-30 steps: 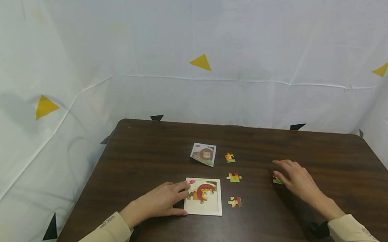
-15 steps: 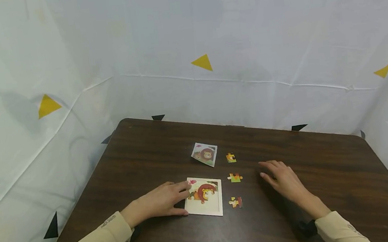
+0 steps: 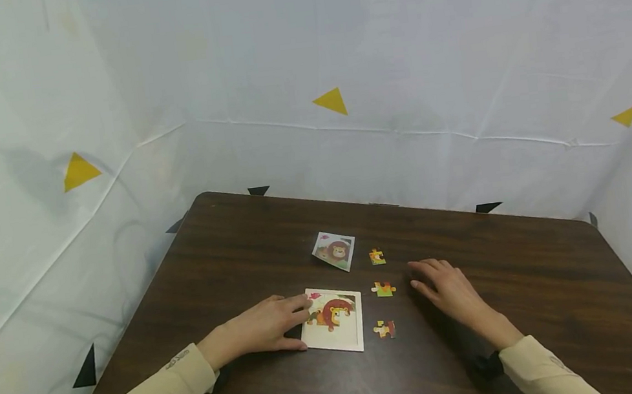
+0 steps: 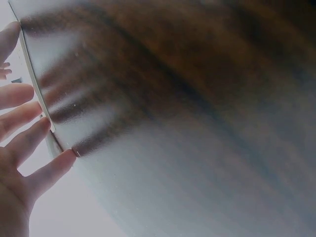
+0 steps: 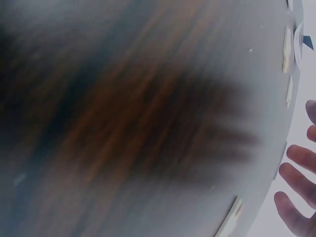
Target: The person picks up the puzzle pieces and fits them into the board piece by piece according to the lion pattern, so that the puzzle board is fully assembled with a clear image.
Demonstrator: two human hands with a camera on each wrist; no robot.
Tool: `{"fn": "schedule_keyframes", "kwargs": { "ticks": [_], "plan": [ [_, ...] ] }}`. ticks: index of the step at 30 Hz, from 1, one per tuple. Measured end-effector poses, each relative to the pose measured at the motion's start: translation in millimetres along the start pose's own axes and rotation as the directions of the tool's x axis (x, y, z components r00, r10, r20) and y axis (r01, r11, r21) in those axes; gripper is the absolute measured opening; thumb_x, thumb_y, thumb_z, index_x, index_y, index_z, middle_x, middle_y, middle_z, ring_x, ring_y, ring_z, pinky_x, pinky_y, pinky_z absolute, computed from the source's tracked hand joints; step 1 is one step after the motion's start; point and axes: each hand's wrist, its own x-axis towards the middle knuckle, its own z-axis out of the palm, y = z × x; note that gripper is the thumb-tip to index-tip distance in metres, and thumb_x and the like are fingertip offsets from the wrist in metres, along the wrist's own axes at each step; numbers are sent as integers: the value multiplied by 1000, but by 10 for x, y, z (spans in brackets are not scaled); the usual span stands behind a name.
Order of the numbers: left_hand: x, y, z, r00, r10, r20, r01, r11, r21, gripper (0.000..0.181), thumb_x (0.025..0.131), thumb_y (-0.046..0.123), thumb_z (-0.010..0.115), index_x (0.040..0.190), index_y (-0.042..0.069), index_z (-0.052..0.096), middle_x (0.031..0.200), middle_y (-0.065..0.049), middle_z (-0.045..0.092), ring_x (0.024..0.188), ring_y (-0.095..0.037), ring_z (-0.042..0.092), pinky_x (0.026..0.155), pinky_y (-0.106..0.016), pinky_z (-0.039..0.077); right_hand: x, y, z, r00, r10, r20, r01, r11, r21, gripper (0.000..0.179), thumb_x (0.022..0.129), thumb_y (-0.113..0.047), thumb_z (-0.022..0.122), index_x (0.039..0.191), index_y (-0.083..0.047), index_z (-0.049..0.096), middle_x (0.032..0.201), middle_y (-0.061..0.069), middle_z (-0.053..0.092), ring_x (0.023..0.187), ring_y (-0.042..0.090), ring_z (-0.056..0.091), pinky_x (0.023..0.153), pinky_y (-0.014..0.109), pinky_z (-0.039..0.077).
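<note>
A square wooden puzzle tray point(image 3: 332, 341), partly filled with a lion picture, lies mid-table. My left hand point(image 3: 269, 326) rests along its left side, fingers fairly straight; in the left wrist view the fingertips point(image 4: 64, 155) sit at its edge. My right hand point(image 3: 450, 292) is palm down with relaxed fingers, to the right of three loose puzzle pieces: a top piece point(image 3: 377, 256), a middle piece point(image 3: 384, 289) and a bottom piece point(image 3: 384, 329). The right wrist view shows nothing between the fingers and another piece point(image 5: 229, 217) flat on the table nearby.
A printed lion card point(image 3: 334, 251), one corner curled up, lies behind the tray. The dark wood-grain table point(image 3: 251, 243) meets white sheeting point(image 3: 393, 51) at the back and sides. Yellow and black triangles mark the sheeting.
My right hand has moved left toward the loose pieces; the green piece that showed beside its thumb is hidden in the head view. My left hand and the tray stay put.
</note>
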Motion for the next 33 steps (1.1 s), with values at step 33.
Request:
{"fn": "schedule_keyframes", "kwargs": {
  "ticks": [33],
  "plan": [
    [-2, 16, -17, 1000, -8, -3, 8, 1000, -9, 61, 89, 56, 59, 134, 15, 54, 140, -6, 49, 123, -17, 52, 100, -46, 44, -278, -606, 186, 915, -402, 34, 393, 909, 140, 34, 76, -14, 82, 108, -13, 71, 108, 0, 66, 98, 17, 58, 78, 38, 53]
  ]
}}
